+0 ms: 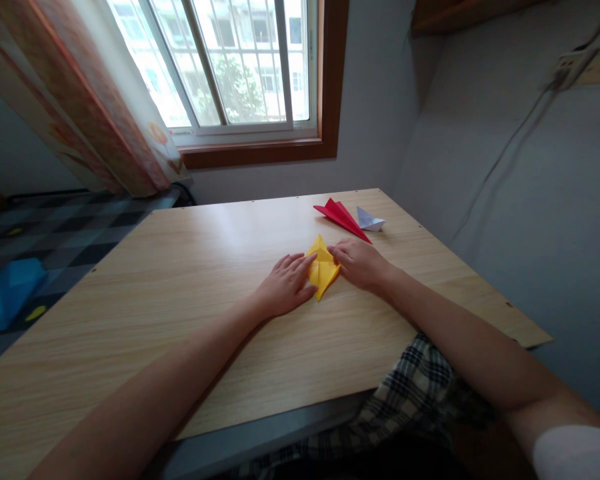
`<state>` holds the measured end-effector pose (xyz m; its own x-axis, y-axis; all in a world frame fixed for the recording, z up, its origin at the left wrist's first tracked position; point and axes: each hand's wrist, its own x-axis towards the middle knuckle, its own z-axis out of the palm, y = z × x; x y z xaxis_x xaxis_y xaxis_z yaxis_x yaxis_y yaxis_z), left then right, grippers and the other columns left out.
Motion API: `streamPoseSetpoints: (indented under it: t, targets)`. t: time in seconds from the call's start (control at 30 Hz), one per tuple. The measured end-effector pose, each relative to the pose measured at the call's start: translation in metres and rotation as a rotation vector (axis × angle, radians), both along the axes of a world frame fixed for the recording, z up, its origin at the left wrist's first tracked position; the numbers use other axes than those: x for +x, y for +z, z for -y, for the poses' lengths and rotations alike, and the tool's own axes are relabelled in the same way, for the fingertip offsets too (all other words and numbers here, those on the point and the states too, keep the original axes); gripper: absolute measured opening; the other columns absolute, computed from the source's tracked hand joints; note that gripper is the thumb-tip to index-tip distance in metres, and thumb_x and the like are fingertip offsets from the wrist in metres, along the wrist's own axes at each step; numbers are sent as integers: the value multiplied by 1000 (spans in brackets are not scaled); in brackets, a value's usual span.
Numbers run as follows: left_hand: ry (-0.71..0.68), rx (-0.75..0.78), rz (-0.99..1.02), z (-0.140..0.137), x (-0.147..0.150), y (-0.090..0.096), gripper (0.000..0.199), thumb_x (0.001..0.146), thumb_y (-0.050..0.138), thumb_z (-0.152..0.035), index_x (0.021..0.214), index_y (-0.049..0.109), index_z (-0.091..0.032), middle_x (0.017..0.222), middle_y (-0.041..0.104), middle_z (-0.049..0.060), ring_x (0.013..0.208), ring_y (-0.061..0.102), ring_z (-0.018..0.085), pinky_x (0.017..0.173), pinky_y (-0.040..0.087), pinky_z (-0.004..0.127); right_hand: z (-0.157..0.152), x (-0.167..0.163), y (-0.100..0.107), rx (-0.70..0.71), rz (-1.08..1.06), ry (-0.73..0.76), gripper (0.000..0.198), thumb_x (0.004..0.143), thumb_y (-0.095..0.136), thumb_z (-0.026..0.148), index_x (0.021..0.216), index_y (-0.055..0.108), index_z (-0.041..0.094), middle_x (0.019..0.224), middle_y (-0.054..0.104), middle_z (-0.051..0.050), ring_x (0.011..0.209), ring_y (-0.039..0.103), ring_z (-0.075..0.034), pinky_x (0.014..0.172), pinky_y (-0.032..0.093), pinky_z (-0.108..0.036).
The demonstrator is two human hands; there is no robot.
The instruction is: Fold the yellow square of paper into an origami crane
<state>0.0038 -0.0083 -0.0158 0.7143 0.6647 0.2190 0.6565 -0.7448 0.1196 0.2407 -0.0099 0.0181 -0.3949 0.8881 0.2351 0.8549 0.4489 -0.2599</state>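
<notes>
A piece of yellow folded paper [323, 268], diamond-shaped with raised flaps and crease lines, lies on the wooden table [190, 280]. My left hand [289, 283] rests flat at its left side, fingers stretched out, with the fingertips and thumb on the paper's edge. On the other side my right hand [360, 261] has its fingers curled, and thumb and fingertips pinch the paper's right edge. What the curled right fingers cover cannot be seen.
Behind my right hand lie a red paper plane [341, 217] and a small white paper boat [371, 220]. A blue folded paper [11, 290] sits on checked cloth [80, 223] at left. A window [240, 67] and a wall cable [500, 157] are beyond the table.
</notes>
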Motion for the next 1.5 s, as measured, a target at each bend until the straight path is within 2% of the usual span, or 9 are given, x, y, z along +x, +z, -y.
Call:
streamPoseSetpoints:
  t: [0.13, 0.27, 0.4, 0.6, 0.8, 0.93, 1.1, 1.23, 1.5]
  targets:
    - [24, -33, 10, 0, 0, 1, 69, 98, 48, -49, 155, 32, -14, 152, 50, 18, 144, 41, 31, 120, 31, 50, -1, 1, 0, -34, -75, -59, 56, 108, 34, 40, 75, 73, 15, 89, 74, -11, 85, 66, -18, 77, 44, -26]
    - [34, -78, 57, 1, 0, 5, 66, 101, 40, -49, 155, 30, -13, 151, 50, 18, 143, 42, 31, 118, 34, 49, -3, 2, 1, -57, -73, -44, 46, 105, 44, 34, 78, 76, 15, 91, 76, -10, 84, 66, -17, 76, 43, -25]
    - [7, -96, 177, 0, -1, 8, 62, 101, 43, -45, 156, 28, -19, 145, 56, 15, 136, 48, 29, 114, 39, 50, -2, 1, 3, -74, -54, -40, 43, 104, 46, 30, 79, 77, 14, 92, 76, -10, 78, 65, -16, 73, 42, -25]
    - [56, -130, 286, 1, -3, 12, 49, 99, 50, -45, 142, 48, -21, 121, 63, 11, 115, 58, 27, 102, 49, 48, -2, 2, 3, -93, -56, -55, 42, 103, 47, 29, 79, 77, 14, 91, 76, -10, 78, 65, -16, 72, 42, -25]
    - [-65, 22, 189, 1, -2, 16, 38, 88, 67, -55, 109, 68, -23, 111, 68, 7, 111, 59, 27, 106, 45, 48, -3, 3, 2, -93, -36, -98, 44, 104, 46, 32, 78, 77, 15, 90, 76, -9, 77, 66, -16, 68, 41, -26]
    - [-187, 146, 76, 4, -1, 19, 19, 97, 58, -40, 100, 73, -29, 109, 71, 3, 113, 59, 22, 118, 31, 47, -3, 3, 5, -97, -14, -160, 45, 104, 46, 34, 76, 77, 16, 89, 76, -9, 79, 67, -17, 67, 40, -26]
    - [-231, 239, -44, 8, 0, 24, 26, 102, 47, -33, 101, 73, -31, 99, 74, 0, 110, 59, 21, 121, 25, 46, -3, 4, 6, -104, -4, -210, 46, 103, 46, 37, 78, 79, 17, 90, 77, -10, 80, 67, -18, 66, 40, -28]
    - [-217, 303, -39, 10, 1, 26, 29, 103, 45, -31, 95, 73, -27, 96, 75, 2, 104, 61, 21, 119, 28, 46, -4, 5, 5, -107, -13, -212, 46, 103, 46, 37, 79, 79, 17, 91, 77, -10, 80, 67, -18, 66, 40, -28]
    - [-178, 336, 140, 5, -1, 17, 21, 99, 52, -29, 85, 68, -23, 85, 74, 0, 79, 67, 16, 101, 47, 39, -5, 4, 4, -122, -46, -206, 45, 103, 47, 36, 76, 77, 16, 89, 76, -11, 80, 66, -19, 67, 38, -29]
